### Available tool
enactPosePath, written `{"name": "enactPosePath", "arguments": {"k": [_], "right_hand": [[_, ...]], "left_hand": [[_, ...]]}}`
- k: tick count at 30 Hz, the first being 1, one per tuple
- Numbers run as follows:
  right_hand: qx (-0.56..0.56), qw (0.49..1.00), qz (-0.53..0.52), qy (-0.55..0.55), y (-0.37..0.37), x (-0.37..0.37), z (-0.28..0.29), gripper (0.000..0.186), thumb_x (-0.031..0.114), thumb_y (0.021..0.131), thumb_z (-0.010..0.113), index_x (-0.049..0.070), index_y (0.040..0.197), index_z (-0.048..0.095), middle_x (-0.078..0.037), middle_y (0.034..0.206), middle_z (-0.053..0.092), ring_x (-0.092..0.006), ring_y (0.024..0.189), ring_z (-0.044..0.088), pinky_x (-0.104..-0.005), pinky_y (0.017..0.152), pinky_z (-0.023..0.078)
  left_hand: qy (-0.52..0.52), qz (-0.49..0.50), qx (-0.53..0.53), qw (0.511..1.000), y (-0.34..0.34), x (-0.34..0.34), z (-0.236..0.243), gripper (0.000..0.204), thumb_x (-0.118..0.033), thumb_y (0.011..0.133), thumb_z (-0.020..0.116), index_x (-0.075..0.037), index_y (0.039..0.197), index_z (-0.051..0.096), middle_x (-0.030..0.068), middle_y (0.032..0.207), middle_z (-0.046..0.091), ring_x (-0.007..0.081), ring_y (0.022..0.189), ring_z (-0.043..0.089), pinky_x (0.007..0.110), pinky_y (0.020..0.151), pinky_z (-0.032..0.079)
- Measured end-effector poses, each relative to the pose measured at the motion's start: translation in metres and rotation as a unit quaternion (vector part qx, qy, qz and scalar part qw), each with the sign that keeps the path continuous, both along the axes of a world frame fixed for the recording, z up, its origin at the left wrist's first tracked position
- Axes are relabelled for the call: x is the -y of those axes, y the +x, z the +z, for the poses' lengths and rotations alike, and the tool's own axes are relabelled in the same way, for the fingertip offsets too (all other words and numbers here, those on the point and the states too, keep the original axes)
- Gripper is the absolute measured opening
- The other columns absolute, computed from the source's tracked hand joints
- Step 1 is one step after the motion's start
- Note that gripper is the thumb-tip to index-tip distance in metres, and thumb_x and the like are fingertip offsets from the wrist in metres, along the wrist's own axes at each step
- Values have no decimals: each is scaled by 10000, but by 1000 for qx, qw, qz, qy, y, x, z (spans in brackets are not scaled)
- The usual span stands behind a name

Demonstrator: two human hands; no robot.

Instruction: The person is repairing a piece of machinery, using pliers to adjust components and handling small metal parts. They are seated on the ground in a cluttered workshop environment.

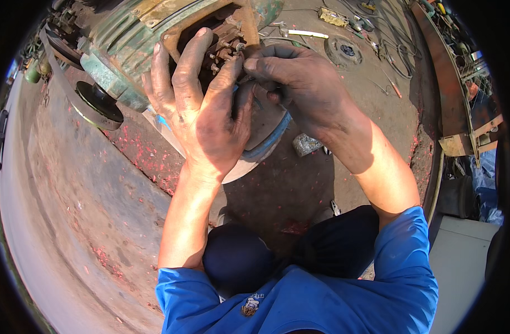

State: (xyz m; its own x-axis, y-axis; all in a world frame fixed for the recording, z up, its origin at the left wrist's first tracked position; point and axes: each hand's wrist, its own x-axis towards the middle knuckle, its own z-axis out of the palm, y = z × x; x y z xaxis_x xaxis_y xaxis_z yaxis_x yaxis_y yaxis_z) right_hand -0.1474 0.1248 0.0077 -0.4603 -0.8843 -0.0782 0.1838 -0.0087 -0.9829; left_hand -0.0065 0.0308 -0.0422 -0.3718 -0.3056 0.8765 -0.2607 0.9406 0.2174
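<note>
Head view, terminal studs [226,51] beside wide left grip [206,119], right grip [313,92], hold unclear

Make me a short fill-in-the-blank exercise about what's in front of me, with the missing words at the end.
The electric motor has a ribbed housing painted mostly ____.
Of the two hands at the open terminal box, the ____ one is nearer the round black disc.
The short-sleeved shirt is ____.

Missing words: green; left; blue.
</note>
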Motion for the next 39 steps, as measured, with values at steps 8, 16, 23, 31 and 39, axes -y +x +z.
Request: {"name": "enactPosePath", "arguments": {"k": [8, 16, 23, 31, 39], "right_hand": [[-8, 994, 110, -8, -21, 1, -5, 270, 262, 956, 776, 41, 1106, 733, 14, 887, 671, -80, 753, 582, -240, 646, 427], [-96, 986, 134, 16, -33, 5, 2, 201, 205, 871, 784, 52, 1002, 774, 13, 878, 716, -83, 780, 587, -270, 679, 437], [-180, 981, 72, -21, -28, 9, -2, 200, 186, 837, 770, 8, 928, 768, -6, 835, 727, -86, 765, 613, -287, 713, 510], [-374, 921, 22, -108, -28, 12, -6, 158, 144, 784, 762, 11, 868, 748, -49, 718, 694, -72, 675, 596, -292, 644, 512], [-403, 907, 69, -102, -37, 15, -3, 146, 128, 808, 767, 10, 878, 718, -36, 755, 702, -75, 717, 618, -286, 683, 516]], "left_hand": [[-20, 6, -24, 999, -5, 4, -6, 368, -154, 810, 853, -210, 1169, 797, 86, 1526, 570, 446, 1484, 342, 600, 1212, 261], [-32, 13, -7, 999, -3, 5, -3, 344, -125, 815, 836, -233, 1140, 801, 65, 1497, 589, 444, 1459, 365, 592, 1209, 277], [-58, 14, -35, 998, -10, 8, -2, 213, -142, 843, 817, -183, 1047, 771, 80, 1440, 610, 420, 1377, 438, 578, 1101, 357], [-83, 28, -33, 996, -15, 12, -3, 165, -163, 870, 803, -165, 1024, 745, 73, 1437, 601, 418, 1379, 444, 586, 1089, 353], [-67, 27, -13, 997, -13, 10, -2, 135, -171, 897, 785, -165, 1024, 741, 73, 1469, 574, 413, 1417, 410, 589, 1118, 315]]}}
